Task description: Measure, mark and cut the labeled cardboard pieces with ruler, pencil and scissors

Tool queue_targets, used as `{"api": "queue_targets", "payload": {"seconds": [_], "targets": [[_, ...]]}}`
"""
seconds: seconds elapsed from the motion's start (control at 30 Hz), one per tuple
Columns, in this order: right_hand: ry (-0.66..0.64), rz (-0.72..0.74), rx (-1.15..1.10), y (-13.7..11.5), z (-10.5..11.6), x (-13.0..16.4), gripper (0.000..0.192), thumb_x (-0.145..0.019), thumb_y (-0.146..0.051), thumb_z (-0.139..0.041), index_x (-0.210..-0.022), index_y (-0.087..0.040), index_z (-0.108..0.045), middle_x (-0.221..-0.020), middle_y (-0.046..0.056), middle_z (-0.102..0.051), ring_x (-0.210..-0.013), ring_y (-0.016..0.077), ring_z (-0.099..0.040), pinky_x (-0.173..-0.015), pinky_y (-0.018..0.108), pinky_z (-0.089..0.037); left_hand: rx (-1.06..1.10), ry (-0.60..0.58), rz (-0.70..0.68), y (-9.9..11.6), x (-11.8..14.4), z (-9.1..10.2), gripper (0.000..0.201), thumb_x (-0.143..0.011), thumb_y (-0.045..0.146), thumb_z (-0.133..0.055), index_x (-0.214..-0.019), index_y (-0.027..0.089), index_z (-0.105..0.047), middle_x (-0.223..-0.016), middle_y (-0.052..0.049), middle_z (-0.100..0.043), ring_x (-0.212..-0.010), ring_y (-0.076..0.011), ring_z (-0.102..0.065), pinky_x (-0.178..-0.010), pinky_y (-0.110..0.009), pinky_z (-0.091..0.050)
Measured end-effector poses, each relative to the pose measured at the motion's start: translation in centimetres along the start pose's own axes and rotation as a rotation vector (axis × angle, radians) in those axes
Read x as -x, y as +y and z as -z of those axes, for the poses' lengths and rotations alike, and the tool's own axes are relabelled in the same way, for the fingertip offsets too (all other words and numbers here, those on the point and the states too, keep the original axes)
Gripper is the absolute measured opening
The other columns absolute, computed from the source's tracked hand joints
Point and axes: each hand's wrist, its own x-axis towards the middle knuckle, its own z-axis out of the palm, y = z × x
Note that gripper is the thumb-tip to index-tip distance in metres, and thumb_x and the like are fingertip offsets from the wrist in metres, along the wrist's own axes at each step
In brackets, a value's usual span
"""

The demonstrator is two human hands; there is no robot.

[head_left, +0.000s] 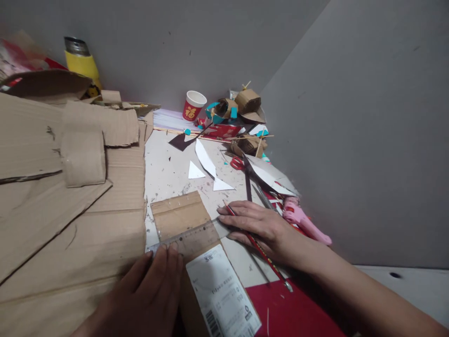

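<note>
A clear plastic ruler (pixel 192 238) lies slantwise across a strip of brown cardboard (pixel 180 213) bearing a white printed label (pixel 224 292). My left hand (pixel 147 285) holds the ruler's left end down with its fingertips, the fingers close together. At the other end, my right hand (pixel 257 228) rests its fingertips on the ruler. A red-and-black pencil (pixel 261 252) is tucked between the fingers of that hand, its sharpened point facing up and left and its metal-capped end towards the front.
Large cardboard pieces (pixel 115 201) cover the left side. White paper scraps (pixel 205 159), red-handled scissors (pixel 237 163) and a pink glue gun (pixel 303 220) lie beyond my hands. A paper cup (pixel 194 106), cardboard models (pixel 247 100) and a yellow bottle (pixel 82 65) stand near the grey wall.
</note>
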Motion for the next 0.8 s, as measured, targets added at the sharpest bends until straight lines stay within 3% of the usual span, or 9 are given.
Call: {"api": "queue_targets", "payload": {"seconds": [0.33, 0.53, 0.67, 0.73, 0.8], "targets": [[-0.023, -0.001, 0.029, -0.1, -0.1, 0.0, 0.028, -0.098, -0.021, -0.055, -0.124, -0.014, -0.063, -0.119, 0.016, -0.07, -0.119, 0.0243, -0.061, -0.09, 0.042, -0.06, -0.002, -0.022, 0.013, 0.1, -0.5, 0.3, 0.041, -0.099, 0.023, -0.036, -0.115, 0.017, -0.073, -0.118, -0.006, -0.073, -0.114, -0.0224, -0.055, -0.099, -0.036, -0.034], [-0.06, -0.063, 0.028, -1.3, 1.8, -0.8, 0.04, -0.098, -0.022, -0.053, -0.138, -0.02, -0.054, -0.125, 0.012, -0.068, -0.121, 0.0246, -0.06, -0.098, 0.04, -0.056, -0.001, -0.024, -0.018, -0.1, -0.2, 0.5, 0.039, -0.098, 0.019, -0.036, -0.116, 0.017, -0.071, -0.119, -0.006, -0.073, -0.114, -0.0226, -0.057, -0.097, -0.036, -0.036], [0.003, -0.067, -0.227, -3.2, 3.2, -3.2, 0.037, -0.104, -0.03, -0.042, -0.14, -0.03, -0.051, -0.106, 0.006, -0.073, -0.101, 0.0189, -0.069, -0.084, 0.029, -0.058, 0.002, -0.021, -0.025, 0.0, -0.2, 0.7, 0.04, -0.099, 0.018, -0.035, -0.116, 0.016, -0.071, -0.12, -0.005, -0.073, -0.114, -0.0224, -0.057, -0.096, -0.036, -0.036], [-0.032, -0.025, -0.421, -4.1, 3.1, -5.0, 0.034, -0.106, -0.034, -0.038, -0.133, -0.027, -0.058, -0.095, 0.005, -0.072, -0.087, 0.0159, -0.069, -0.075, 0.026, -0.057, -0.005, -0.008, -0.021, 0.0, -0.2, 0.7, 0.04, -0.099, 0.017, -0.034, -0.115, 0.016, -0.071, -0.119, -0.006, -0.073, -0.114, -0.0229, -0.057, -0.096, -0.037, -0.035], [-0.065, -0.001, -0.556, -4.7, 2.4, -6.8, 0.029, -0.105, -0.03, -0.042, -0.116, -0.018, -0.066, -0.092, 0.008, -0.07, -0.084, 0.0156, -0.067, -0.075, 0.027, -0.055, -0.015, -0.002, -0.022, 0.1, -0.2, 0.6, 0.04, -0.098, 0.017, -0.034, -0.114, 0.016, -0.071, -0.118, -0.006, -0.073, -0.114, -0.0235, -0.057, -0.096, -0.038, -0.036]]}}
